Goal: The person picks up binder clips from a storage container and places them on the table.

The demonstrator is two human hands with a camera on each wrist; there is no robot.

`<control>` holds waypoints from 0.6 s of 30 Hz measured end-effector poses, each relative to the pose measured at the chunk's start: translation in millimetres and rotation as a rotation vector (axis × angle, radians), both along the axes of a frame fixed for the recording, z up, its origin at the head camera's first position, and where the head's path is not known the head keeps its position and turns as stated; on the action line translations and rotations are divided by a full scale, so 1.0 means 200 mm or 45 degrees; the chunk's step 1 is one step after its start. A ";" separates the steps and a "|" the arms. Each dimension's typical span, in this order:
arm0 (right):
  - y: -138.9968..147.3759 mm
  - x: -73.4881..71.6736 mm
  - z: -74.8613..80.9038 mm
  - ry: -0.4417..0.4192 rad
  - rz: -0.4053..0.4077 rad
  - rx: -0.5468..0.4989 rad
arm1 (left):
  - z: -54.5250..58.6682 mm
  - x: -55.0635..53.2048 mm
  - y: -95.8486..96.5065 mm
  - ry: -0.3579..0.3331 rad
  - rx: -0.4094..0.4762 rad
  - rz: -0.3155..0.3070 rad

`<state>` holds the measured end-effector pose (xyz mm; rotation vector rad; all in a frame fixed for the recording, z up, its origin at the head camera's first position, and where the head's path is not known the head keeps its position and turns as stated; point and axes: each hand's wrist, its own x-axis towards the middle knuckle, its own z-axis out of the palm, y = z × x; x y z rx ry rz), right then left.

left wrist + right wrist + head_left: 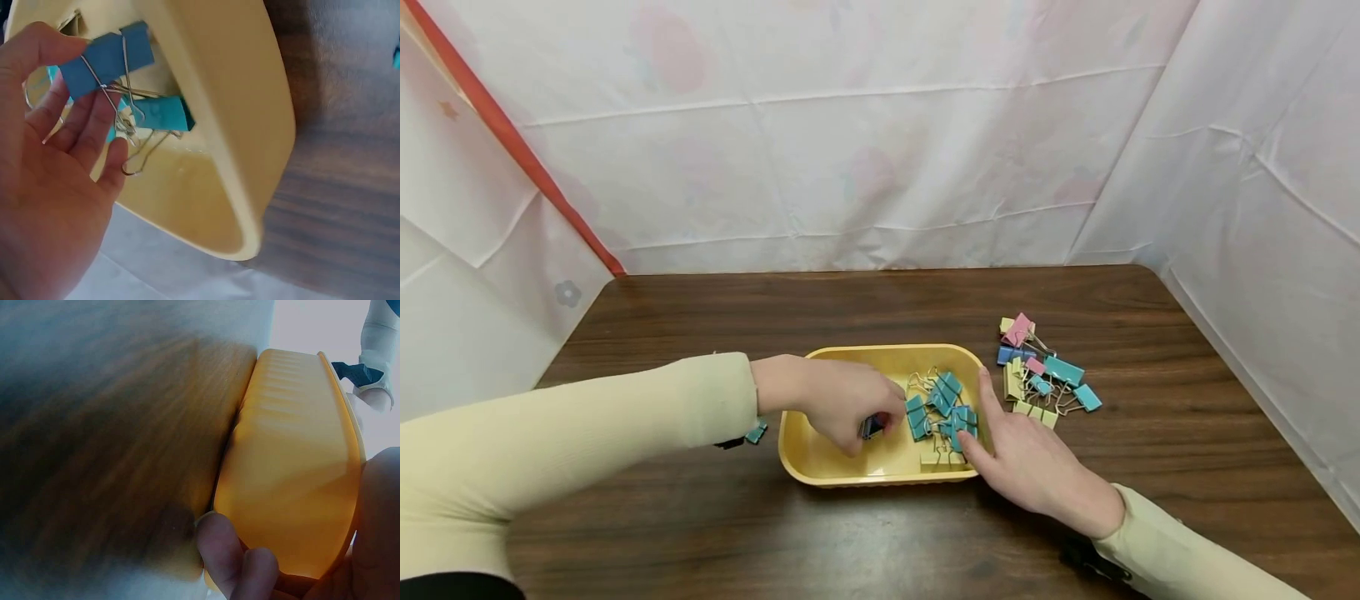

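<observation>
While the desk (pixel 880 542) carries a yellow tray (pixel 812 450) holding mostly teal clips (pixel 917 418), a mixed clip heap (pixel 1066 372) lies to its right; work looks midway. The right hand (pixel 1037 467) grips the tray's end; the left hand (pixel 850 404) pinches a blue clip (pixel 109 53) over it. Overlap hides the count; a stray clip (pixel 756 432) left of the tray is indistinct.

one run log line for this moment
left hand: pinches blue clip over tray | right hand: holds tray's right end | in tray: teal clips, yellow clips | on table: mixed clips
</observation>
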<state>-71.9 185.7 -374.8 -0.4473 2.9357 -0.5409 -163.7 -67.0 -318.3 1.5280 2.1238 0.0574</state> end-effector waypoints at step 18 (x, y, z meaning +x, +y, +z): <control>0.00 0.00 0.00 -0.009 -0.002 -0.009 | 0.10 -0.03 -0.17 -0.944 0.644 0.454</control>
